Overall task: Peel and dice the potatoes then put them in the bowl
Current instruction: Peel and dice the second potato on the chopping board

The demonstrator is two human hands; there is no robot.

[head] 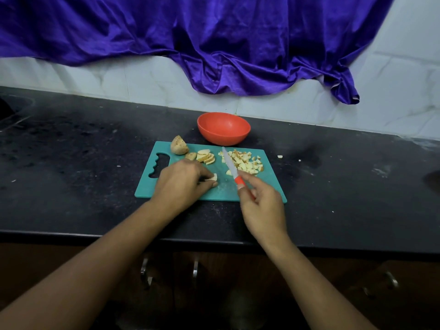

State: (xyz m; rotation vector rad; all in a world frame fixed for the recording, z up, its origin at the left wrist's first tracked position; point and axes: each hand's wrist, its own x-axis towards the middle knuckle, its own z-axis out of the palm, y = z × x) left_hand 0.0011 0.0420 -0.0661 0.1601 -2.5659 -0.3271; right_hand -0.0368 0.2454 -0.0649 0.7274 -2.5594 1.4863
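Both hands are over the near half of a teal cutting board (pixel 271 184), a little apart from one another, the forearms reaching in across the front edge of the black countertop (pixel 83 163) above dark cupboard doors with metal handles (pixel 195 268). On the left, the left hand (pixel 181 182) curls its fingertips round a small pale potato piece (pixel 213 178), pinning it to the board. Opposite, the right hand (pixel 262 206) grips the orange handle of a knife (pixel 231 166) with the forefinger stretched along it; the pale blade slants away toward the back of the board, its tip beside the left edge of the diced potato (pixel 245 161), and I cannot tell whether the edge touches the board. That heap of small cubes lies on the far right part of the board, some cubes showing brown skin. To its left sits a fanned row of potato slices (pixel 206 157), then a small end piece (pixel 190 156), and at the far left corner a potato half (pixel 179 146) with its skin on. Two stray bits (pixel 280 156) lie on the counter just off the board's right side. Just behind the board stands an orange-red bowl (pixel 223 128), upright, with nothing visible inside. Beyond it rises a white tiled wall (pixel 392 103), with a purple satin cloth (pixel 214 44) draped down over it.
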